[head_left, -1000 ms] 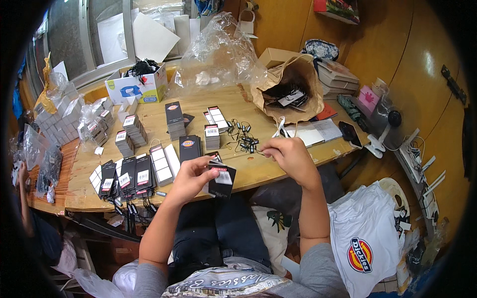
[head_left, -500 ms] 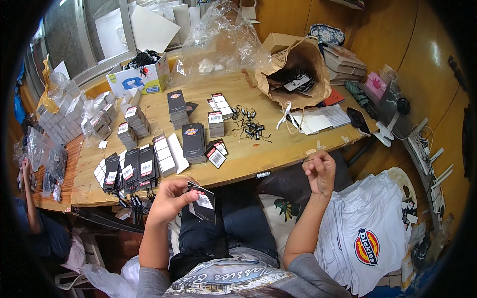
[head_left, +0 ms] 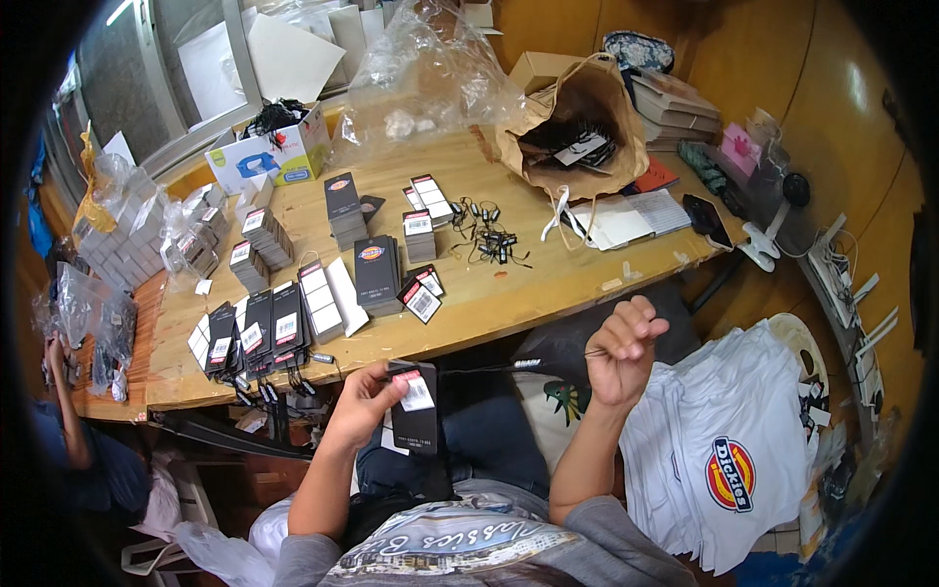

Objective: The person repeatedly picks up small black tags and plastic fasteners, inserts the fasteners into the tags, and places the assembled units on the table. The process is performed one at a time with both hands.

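Observation:
My left hand (head_left: 360, 409) pinches a few hang tags just in front of the table edge. The front one is a black hang tag (head_left: 419, 428) with a white barcode sticker and a red strip, and a paler card shows behind it. From its top a thin black cord (head_left: 471, 371) runs rightward, carrying a small black plastic seal (head_left: 528, 363). My right hand (head_left: 624, 354) is raised to the right with curled fingers, closed on the cord's far end. Nearest on the table are fanned black tags (head_left: 286, 328) with cords and a stack of black tags (head_left: 377, 279).
Loose cords with seals (head_left: 494, 240) lie mid-table. A paper bag (head_left: 572, 127) of black cords stands behind, beside a clear plastic bag (head_left: 421, 78). A printed box (head_left: 269, 147) sits at the back left. White printed shirts (head_left: 704, 440) are piled right. Another person's arm (head_left: 64, 401) shows far left.
My left hand has shifted slightly right and the tags have turned to face up more. My right hand has come down a little, and the cord between my hands now shows as a straight line.

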A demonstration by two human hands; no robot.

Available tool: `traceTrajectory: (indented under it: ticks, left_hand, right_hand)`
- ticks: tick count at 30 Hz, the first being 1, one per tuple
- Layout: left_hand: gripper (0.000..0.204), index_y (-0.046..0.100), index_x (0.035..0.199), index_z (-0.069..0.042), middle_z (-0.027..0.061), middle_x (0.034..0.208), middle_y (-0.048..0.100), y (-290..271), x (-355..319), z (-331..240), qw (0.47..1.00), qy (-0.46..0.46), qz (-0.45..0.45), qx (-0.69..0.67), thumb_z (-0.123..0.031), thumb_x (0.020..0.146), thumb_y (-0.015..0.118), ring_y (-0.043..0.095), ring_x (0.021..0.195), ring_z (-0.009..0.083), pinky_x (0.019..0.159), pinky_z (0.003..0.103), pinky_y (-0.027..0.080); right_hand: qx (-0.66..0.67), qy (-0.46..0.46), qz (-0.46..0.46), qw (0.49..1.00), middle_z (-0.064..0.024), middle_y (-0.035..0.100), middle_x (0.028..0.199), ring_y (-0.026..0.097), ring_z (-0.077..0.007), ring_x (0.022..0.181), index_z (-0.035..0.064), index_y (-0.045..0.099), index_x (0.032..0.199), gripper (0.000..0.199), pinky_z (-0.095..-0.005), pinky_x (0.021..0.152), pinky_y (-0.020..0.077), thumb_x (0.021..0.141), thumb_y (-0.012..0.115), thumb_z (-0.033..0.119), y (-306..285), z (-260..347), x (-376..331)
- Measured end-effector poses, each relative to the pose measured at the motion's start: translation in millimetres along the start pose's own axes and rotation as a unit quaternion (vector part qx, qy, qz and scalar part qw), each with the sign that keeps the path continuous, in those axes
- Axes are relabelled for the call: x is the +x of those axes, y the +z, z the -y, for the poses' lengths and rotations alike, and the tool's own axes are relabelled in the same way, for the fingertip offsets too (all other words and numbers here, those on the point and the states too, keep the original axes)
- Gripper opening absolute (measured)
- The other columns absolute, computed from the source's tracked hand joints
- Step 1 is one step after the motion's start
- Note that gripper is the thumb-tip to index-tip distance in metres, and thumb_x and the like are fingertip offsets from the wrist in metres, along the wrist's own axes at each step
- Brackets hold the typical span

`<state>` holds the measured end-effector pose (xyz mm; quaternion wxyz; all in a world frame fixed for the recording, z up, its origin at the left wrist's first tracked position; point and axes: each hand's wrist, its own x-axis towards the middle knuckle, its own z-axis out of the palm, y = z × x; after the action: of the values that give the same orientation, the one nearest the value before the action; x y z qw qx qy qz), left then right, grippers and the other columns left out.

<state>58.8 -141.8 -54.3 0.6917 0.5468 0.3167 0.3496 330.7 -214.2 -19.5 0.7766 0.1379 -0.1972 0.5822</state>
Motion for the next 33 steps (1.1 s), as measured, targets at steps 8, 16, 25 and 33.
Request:
traceTrajectory:
  ticks: [8, 16, 25, 33]
  left_hand:
    - [0.025, 0.036, 0.106, -0.001, 0.0252, 0.101, 0.051, 34.9, 2.0, -1.4, 0.976, 0.027, 0.008, -0.217, -0.014, 0.086, 0.040, 0.055, 0.089, 0.0334, 0.074, 0.040, 0.048]
    - [0.026, 0.047, 0.089, 0.001, 0.0068, 0.074, 0.059, 40.6, 9.0, -2.3, 0.948, 0.230, -0.174, 0.137, -0.003, 0.070, 0.064, 0.056, 0.069, 0.0088, 0.063, 0.022, 0.046]
    - [0.029, 0.048, 0.085, 0.001, 0.0120, 0.071, 0.060, 39.9, 3.1, -0.4, 0.892, 0.320, -0.178, 0.265, -0.006, 0.066, 0.069, 0.062, 0.065, 0.0165, 0.054, 0.024, 0.048]
    - [0.030, 0.049, 0.088, -0.002, 0.0106, 0.072, 0.060, 35.4, 3.7, 0.5, 0.775, 0.491, -0.151, 0.369, -0.001, 0.063, 0.067, 0.060, 0.058, 0.0216, 0.048, 0.027, 0.046]
  right_hand:
    - [-0.556, -0.006, -0.067, 0.828, -0.0091, 0.057, 0.076, 0.056, -0.0126, 0.062, -0.0052, 0.059, 0.085, 0.013, -0.0199, 0.058, 0.0447, 0.073, 0.056, -0.007, -6.6, -65.6, -19.2]
    - [-0.672, -0.003, -0.036, 0.740, -0.0083, 0.053, 0.086, 0.052, -0.0077, 0.070, -0.0016, 0.057, 0.073, 0.010, -0.0167, 0.055, 0.0412, 0.067, 0.063, -0.006, -18.2, -98.3, -27.1]
    - [-0.574, 0.040, -0.046, 0.817, -0.0107, 0.053, 0.092, 0.051, -0.0119, 0.081, -0.0023, 0.054, 0.073, 0.010, -0.0218, 0.074, 0.0408, 0.068, 0.059, -0.009, -16.0, -107.9, -21.1]
    - [-0.541, 0.047, -0.071, 0.837, -0.0095, 0.054, 0.088, 0.051, -0.0095, 0.077, -0.0013, 0.051, 0.073, 0.010, -0.0186, 0.064, 0.0414, 0.070, 0.056, -0.009, -9.8, -113.9, -25.2]
